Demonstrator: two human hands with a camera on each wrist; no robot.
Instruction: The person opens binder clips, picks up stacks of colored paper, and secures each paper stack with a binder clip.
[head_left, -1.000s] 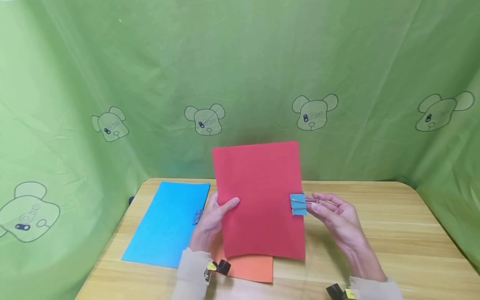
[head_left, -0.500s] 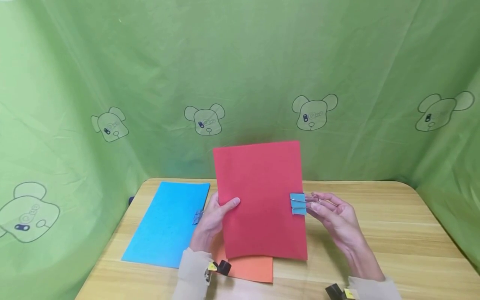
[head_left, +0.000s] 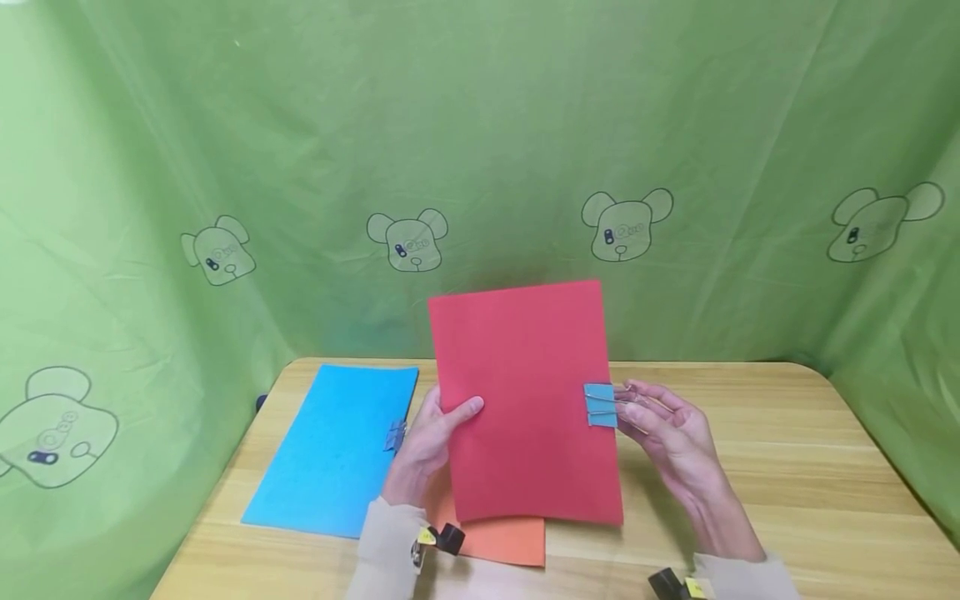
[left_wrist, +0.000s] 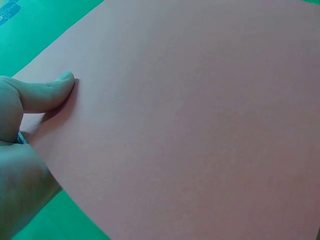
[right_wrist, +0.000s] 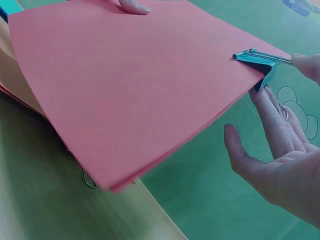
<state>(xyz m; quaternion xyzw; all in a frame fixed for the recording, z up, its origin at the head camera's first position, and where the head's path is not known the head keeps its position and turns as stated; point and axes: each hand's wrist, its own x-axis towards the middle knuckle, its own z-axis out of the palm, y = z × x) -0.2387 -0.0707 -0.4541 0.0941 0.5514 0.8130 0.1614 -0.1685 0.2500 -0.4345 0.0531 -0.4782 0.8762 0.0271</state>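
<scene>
A stack of red paper point(head_left: 525, 467) is held up, tilted, over the table. My left hand point(head_left: 435, 433) grips its left edge, thumb flat on the front and the other fingers hidden behind; the left wrist view shows that thumb point(left_wrist: 50, 95) pressing the sheet. A blue binder clip point(head_left: 600, 405) sits over the middle of the stack's right edge. My right hand point(head_left: 678, 437) pinches the clip's wire handles. In the right wrist view the clip point(right_wrist: 260, 64) straddles the edge, with a fingertip on the upper handle and fingers along the lower one.
Left on the wooden table point(head_left: 787, 467) lies a blue paper stack point(head_left: 330, 450) with a dark blue binder clip point(head_left: 395, 435) on its right edge. Orange paper point(head_left: 502, 542) lies partly under the held stack. A green curtain point(head_left: 480, 125) surrounds the table.
The red paper stack has shifted slightly right, its lower right corner most of all. The blue clip has moved a little right with it. Both hands keep their hold.
</scene>
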